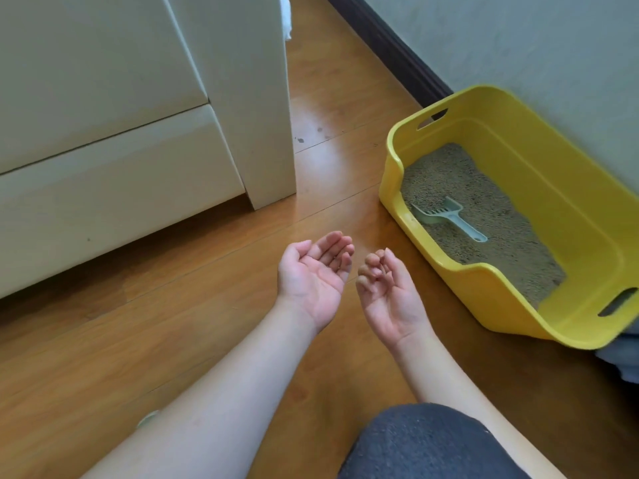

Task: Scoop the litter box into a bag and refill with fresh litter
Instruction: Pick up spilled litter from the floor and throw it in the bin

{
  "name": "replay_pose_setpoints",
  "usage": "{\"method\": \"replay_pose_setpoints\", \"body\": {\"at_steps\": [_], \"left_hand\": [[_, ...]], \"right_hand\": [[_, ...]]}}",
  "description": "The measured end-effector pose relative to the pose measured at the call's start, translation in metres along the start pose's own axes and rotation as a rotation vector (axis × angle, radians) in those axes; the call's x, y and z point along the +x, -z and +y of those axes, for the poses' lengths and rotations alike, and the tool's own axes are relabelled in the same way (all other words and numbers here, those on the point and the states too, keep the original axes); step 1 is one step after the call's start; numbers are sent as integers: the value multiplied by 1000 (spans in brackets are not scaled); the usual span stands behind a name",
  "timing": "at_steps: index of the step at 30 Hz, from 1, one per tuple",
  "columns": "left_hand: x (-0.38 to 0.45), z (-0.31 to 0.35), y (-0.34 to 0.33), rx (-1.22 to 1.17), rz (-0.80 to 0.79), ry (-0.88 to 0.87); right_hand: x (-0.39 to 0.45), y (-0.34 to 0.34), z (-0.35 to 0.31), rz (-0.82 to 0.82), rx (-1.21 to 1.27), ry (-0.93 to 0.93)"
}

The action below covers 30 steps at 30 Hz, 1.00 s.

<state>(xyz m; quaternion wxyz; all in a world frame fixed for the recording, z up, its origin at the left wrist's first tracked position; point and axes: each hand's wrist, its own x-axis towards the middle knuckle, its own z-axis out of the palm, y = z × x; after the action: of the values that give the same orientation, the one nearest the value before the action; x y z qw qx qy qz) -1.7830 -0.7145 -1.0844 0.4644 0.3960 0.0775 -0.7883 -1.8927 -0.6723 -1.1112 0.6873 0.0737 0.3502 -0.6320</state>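
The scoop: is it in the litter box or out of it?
In. The scoop lies on the litter inside the yellow litter box, no hand holding it.

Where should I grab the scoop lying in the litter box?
Grip the scoop by its narrow handle, which points toward the near right with its end lying free on the litter. Come from above with the right hand, which is nearer; the slotted head faces the box's low front wall.
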Motion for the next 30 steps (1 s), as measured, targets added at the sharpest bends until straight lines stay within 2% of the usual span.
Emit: {"method": "replay_pose_setpoints", "body": {"at_steps": [4, 12, 15, 22, 30], "left_hand": [[1, -17, -17, -67, -50, -16], [-4, -43, -58, -118, -58, 4], [-7, -49, -72, -110, -67, -12], [-14, -42, -91, -118, -129, -82], [-28, -28, -129, -86, -171, -160]], "right_hand": [[-5, -4, -15, 25, 110, 65], [-24, -25, -49, 115, 195, 221], [-23, -33, -61, 103, 254, 281], [-26, -60, -65, -51, 195, 363], [-30, -104, -80, -2, 64, 449]]}}
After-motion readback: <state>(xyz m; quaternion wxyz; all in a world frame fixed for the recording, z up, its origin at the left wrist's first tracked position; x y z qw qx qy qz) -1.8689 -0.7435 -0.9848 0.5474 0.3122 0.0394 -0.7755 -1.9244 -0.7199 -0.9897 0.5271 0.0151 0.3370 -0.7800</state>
